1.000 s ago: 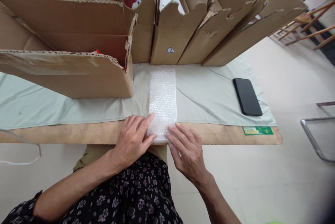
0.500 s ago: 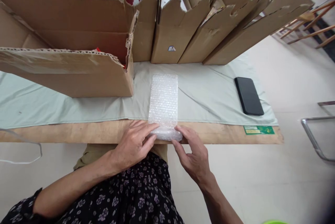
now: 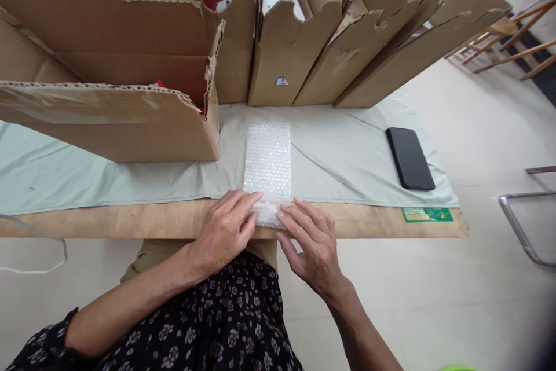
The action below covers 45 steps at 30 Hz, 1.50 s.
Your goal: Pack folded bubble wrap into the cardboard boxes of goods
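Observation:
A flat rectangle of clear bubble wrap [image 3: 268, 157] lies on the pale green cloth, its near end folded over at the table's wooden edge. My left hand [image 3: 228, 229] rests on the left side of that folded end, with fingertips on the plastic. On the right side, my right hand [image 3: 310, 238] touches the fold with spread fingers, its thumb lower down near the edge. Whether anything lies inside the fold cannot be seen.
A cardboard box [image 3: 169, 133] stands to the left, and a row of tall open cartons [image 3: 278, 64] runs along the back. A black phone [image 3: 410, 158] lies at the right, above a green card [image 3: 428, 215] on the wooden edge [image 3: 365, 220].
The near end of the bubble wrap looks flatter than before. My right hand's fingers have opened out from a pinch and moved onto the wrap; my left fingers have shifted slightly up.

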Available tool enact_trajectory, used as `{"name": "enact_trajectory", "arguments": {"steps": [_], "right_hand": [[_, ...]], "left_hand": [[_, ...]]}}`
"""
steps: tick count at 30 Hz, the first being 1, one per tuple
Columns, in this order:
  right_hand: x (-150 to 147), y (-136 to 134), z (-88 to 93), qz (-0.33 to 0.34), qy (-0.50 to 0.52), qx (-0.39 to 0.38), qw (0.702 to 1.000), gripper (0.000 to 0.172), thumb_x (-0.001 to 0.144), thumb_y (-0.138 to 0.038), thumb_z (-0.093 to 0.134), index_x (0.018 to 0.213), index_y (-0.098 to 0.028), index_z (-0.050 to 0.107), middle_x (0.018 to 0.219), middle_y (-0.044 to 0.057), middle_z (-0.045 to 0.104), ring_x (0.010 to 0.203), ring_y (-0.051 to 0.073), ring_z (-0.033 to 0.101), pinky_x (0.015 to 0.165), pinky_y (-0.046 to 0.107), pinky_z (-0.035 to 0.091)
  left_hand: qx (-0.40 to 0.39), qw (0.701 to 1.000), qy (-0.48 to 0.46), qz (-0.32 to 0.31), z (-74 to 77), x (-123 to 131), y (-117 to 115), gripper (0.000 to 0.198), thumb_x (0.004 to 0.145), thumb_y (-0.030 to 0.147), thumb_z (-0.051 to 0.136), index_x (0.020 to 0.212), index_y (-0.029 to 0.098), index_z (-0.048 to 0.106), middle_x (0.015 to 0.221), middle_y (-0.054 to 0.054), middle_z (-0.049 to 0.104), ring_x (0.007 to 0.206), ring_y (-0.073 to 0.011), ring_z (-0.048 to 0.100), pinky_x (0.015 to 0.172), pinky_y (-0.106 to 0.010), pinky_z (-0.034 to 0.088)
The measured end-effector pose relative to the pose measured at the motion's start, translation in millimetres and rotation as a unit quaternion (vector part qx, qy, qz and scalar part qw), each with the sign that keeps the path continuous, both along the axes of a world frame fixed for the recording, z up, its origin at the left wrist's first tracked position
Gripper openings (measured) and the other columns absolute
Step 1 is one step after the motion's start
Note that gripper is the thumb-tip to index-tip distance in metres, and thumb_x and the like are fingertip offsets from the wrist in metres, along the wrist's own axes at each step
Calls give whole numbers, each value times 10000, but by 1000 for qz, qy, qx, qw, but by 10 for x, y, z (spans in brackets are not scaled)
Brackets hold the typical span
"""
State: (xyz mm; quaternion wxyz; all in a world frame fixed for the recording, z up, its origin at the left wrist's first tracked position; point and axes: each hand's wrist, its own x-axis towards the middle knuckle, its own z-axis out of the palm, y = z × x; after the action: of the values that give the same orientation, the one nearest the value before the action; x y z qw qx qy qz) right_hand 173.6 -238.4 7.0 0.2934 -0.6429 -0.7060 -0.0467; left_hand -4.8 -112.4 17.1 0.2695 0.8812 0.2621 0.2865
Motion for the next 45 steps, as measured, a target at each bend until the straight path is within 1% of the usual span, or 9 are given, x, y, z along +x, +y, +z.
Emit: {"name": "enact_trajectory", "arguments": {"steps": [6, 11, 18, 24, 28, 33, 36, 42, 45], "right_hand": [[30, 52, -11, 16, 17, -31, 999, 317, 971, -133, 618, 1284, -185, 613, 1279, 102, 745, 1325, 307, 607, 1039, 461, 440], [50, 90, 7, 14, 17, -32, 999, 311, 987, -89, 569, 1274, -200, 620, 1237, 85, 761, 1248, 279, 644, 1001, 447, 454], [91, 79, 125, 39, 133, -44, 989, 319, 995, -142, 586, 1303, -223, 604, 1122, 73, 754, 1045, 231, 671, 900, 407, 525], [64, 43, 125, -35, 78, 23, 996, 375, 963, -172, 651, 1334, -178, 590, 1235, 151, 690, 1158, 286, 634, 964, 461, 508], [33, 57, 80, -4, 9, 3, 1000, 357, 935, -158, 690, 1284, -165, 616, 1255, 150, 704, 1214, 317, 618, 988, 478, 477], [49, 89, 91, 1, 32, -21, 999, 295, 969, -102, 616, 1252, -184, 625, 1174, 94, 756, 1184, 282, 643, 973, 451, 471], [71, 99, 124, 14, 94, -26, 995, 300, 987, -117, 594, 1273, -206, 611, 1099, 66, 764, 1076, 236, 676, 924, 412, 509], [61, 112, 118, -68, 76, 30, 994, 351, 1005, -183, 584, 1355, -220, 581, 1286, 136, 688, 1206, 285, 637, 990, 468, 518], [42, 149, 106, -51, 9, 26, 998, 381, 970, -210, 640, 1348, -216, 594, 1393, 152, 649, 1306, 327, 591, 1033, 505, 485]], "left_hand": [[58, 998, 4, 20, -13, -63, 1, 282, 967, 120, 617, 1247, 139, 642, 1207, -152, 665, 1085, -267, 636, 939, -440, 585], [61, 997, 10, -48, 11, -146, -16, 302, 922, 144, 681, 1222, 115, 653, 1248, -166, 667, 1200, -321, 571, 1024, -501, 522], [-38, 997, -20, -63, 60, -174, 15, 284, 958, 88, 606, 1234, 145, 641, 1076, -81, 752, 1002, -224, 661, 908, -400, 533], [10, 999, 35, 1, 63, -59, 159, 264, 964, 141, 610, 1224, 124, 652, 1018, -104, 740, 914, -261, 674, 837, -434, 548], [46, 997, 47, 28, 38, -24, 210, 260, 978, 173, 605, 1228, 129, 660, 1094, -134, 703, 1003, -289, 653, 897, -464, 556], [33, 998, 13, -43, 93, -140, 129, 316, 951, 192, 663, 1259, 131, 635, 1277, -162, 671, 1203, -309, 593, 1039, -487, 489], [-7, 998, -1, -70, 134, -174, 101, 317, 960, 117, 612, 1276, 145, 617, 1160, -111, 728, 1106, -255, 634, 984, -433, 500], [61, 998, 28, 12, 43, 57, 295, 259, 986, 176, 587, 1223, 100, 661, 942, -102, 745, 871, -263, 661, 820, -433, 534], [87, 993, 73, 45, -1, 189, 409, 234, 981, 212, 597, 1173, 112, 686, 984, -128, 745, 897, -298, 670, 829, -470, 541]]}}
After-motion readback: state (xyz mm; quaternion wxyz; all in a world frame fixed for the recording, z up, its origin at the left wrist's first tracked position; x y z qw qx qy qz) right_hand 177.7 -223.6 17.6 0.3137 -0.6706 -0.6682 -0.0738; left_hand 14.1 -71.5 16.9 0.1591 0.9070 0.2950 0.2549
